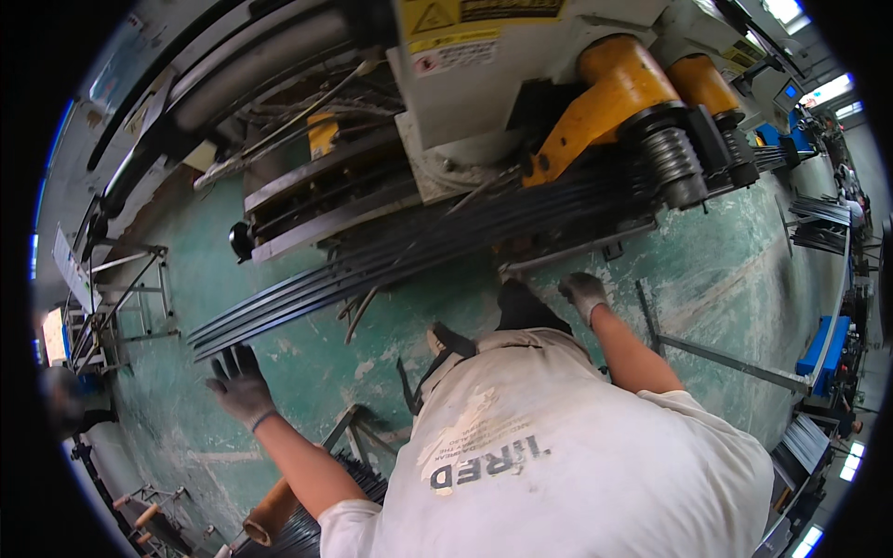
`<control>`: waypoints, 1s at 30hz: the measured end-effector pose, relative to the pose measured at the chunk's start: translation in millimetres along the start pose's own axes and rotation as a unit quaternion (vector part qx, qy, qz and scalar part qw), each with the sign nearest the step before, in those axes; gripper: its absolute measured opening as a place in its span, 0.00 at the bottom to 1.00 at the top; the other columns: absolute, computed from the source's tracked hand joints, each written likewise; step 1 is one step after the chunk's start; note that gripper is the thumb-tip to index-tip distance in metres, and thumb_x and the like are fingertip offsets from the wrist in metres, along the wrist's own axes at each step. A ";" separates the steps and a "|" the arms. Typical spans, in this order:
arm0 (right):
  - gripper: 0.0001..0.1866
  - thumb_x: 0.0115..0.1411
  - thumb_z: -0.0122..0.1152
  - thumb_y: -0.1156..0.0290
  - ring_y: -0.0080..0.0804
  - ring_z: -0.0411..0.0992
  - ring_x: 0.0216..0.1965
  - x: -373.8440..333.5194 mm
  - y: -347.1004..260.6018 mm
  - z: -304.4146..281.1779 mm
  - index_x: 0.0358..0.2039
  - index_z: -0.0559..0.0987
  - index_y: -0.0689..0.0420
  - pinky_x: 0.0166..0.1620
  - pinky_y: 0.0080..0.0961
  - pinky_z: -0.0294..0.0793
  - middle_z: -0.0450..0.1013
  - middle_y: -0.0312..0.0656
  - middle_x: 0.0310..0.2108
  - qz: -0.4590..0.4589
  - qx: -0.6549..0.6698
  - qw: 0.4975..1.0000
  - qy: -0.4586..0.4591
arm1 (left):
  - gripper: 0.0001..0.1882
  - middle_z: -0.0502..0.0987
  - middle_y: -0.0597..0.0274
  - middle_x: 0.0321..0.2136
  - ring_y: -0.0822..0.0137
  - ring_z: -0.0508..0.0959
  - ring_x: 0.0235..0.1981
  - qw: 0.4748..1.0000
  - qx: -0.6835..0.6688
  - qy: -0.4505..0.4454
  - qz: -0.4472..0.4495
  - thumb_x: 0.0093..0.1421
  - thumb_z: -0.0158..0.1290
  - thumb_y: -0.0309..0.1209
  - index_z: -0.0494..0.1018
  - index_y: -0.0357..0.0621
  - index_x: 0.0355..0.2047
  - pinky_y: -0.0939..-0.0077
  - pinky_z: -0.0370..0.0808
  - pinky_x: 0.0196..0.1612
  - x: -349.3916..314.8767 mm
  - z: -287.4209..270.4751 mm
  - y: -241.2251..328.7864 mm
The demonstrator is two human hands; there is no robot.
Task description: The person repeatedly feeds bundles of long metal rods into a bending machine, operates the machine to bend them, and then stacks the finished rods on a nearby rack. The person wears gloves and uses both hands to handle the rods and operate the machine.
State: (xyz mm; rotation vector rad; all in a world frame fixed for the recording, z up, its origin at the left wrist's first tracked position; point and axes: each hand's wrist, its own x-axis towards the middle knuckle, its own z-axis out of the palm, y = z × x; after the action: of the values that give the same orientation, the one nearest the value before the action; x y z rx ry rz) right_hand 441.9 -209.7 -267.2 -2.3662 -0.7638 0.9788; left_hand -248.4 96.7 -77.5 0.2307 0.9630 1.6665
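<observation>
A long bundle of dark flat metal strips [391, 260] runs from the lower left up into a machine with yellow roller arms [614, 93] and ribbed rollers [674, 158]. My left hand [240, 386], in a grey and black glove, is spread open just below the strips' free end and touches nothing. My right hand [584, 293], in a pale glove, hangs just below the strips near the machine with its fingers loosely bent and nothing in it. My white T-shirt [558, 446] fills the lower middle of the view.
The floor [307, 372] is worn green. A metal frame stand [130, 288] is at the left. More dark strips [307, 530] and a brown tube [270, 516] lie by my left arm. Steel bars [735, 363], a blue box [823, 344] and racks of strips [819, 223] are at the right.
</observation>
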 end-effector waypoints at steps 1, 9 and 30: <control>0.23 0.67 0.60 0.50 0.33 0.79 0.29 7.7 2.7 -8.7 0.32 0.87 0.58 0.40 0.37 0.77 0.83 0.44 0.30 -0.005 0.011 1.000 -0.005 | 0.39 0.62 0.45 0.79 0.37 0.64 0.77 1.000 0.007 0.025 -0.012 0.81 0.45 0.60 0.59 0.49 0.80 0.36 0.60 0.80 -18.3 0.6 -20.7; 0.26 0.72 0.58 0.51 0.53 0.83 0.56 82.6 81.3 -91.5 0.50 0.88 0.63 0.61 0.43 0.77 0.87 0.55 0.47 -0.014 -0.147 0.988 -0.042 | 0.32 0.80 0.48 0.62 0.40 0.77 0.62 0.958 0.006 0.084 -0.273 0.79 0.49 0.58 0.76 0.39 0.61 0.41 0.74 0.68 -144.3 25.8 -255.3; 0.28 0.67 0.64 0.47 0.58 0.83 0.58 -68.4 130.1 -89.8 0.52 0.90 0.58 0.62 0.45 0.80 0.86 0.57 0.53 0.193 -0.091 0.976 -0.045 | 0.15 0.78 0.54 0.50 0.53 0.76 0.51 0.401 0.649 -0.587 0.270 0.74 0.51 0.38 0.75 0.46 0.54 0.58 0.74 0.59 -132.8 55.4 -315.0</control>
State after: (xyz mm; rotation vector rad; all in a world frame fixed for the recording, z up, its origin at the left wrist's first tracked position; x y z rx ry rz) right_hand 508.9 -367.9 -254.6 -2.7097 -0.4446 1.2249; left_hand 57.5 13.1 -216.5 2.5928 0.7365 0.3167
